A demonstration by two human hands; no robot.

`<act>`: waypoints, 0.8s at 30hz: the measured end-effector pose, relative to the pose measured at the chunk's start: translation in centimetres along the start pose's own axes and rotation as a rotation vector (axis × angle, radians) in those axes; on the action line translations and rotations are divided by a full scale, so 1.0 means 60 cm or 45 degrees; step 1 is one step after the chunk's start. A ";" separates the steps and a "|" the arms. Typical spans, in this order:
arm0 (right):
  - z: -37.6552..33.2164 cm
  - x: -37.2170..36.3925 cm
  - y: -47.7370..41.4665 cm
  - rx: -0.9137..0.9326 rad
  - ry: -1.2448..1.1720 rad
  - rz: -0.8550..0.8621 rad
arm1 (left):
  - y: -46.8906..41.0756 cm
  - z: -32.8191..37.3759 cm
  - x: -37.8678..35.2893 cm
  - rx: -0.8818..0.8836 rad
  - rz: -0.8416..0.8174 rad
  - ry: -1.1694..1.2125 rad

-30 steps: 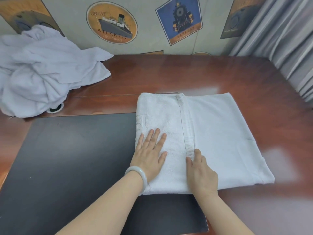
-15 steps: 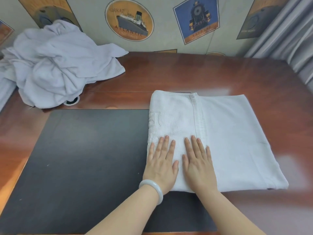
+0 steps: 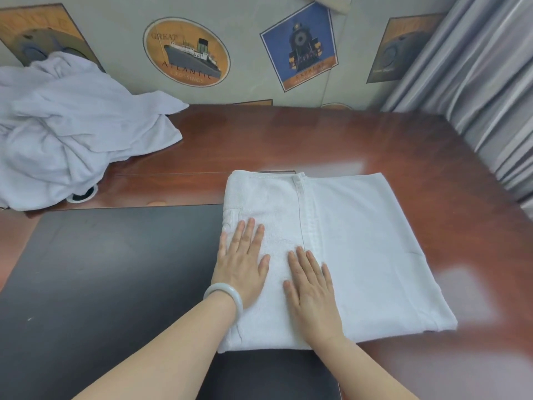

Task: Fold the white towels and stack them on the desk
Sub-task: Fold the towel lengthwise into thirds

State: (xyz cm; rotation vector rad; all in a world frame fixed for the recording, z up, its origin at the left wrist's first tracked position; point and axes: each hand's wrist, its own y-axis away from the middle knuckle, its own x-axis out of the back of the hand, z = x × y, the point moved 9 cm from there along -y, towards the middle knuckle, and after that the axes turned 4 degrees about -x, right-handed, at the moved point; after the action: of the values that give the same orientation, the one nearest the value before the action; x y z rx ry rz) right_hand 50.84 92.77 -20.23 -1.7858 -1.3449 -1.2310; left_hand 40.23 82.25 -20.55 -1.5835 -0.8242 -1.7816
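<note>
Pressing folded white towel (image 3: 360, 249) flat on desk (image 3: 317, 140), left edge over black mat (image 3: 115, 269). Left hand (image 3: 243, 264), right hand (image 3: 311, 287) palm-down, fingers straight, gripping nothing. Spread wider than half-second ago: smoothing, next fold likely. Crumpled towel heap (image 3: 66, 134) waiting far-left.

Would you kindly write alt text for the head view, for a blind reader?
The left hand and right hand press flat on a folded white towel on a desk, partly over a black mat. Unfolded towels lie heaped far left.
</note>
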 end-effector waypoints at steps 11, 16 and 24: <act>0.360 0.191 0.017 -0.765 0.009 0.282 | 0.000 -0.001 0.002 0.007 0.044 0.010; 0.379 0.193 0.022 -0.874 -0.103 0.183 | -0.001 -0.002 0.005 0.017 0.057 0.017; 0.379 0.234 0.018 -1.201 -0.658 -0.071 | 0.002 -0.001 0.010 0.023 0.020 0.037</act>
State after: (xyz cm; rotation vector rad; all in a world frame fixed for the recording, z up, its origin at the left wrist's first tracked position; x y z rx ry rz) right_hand 60.18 117.53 -16.58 -2.8862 -1.1280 -1.6679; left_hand 40.21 82.12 -19.97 -1.5448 -0.8097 -1.7776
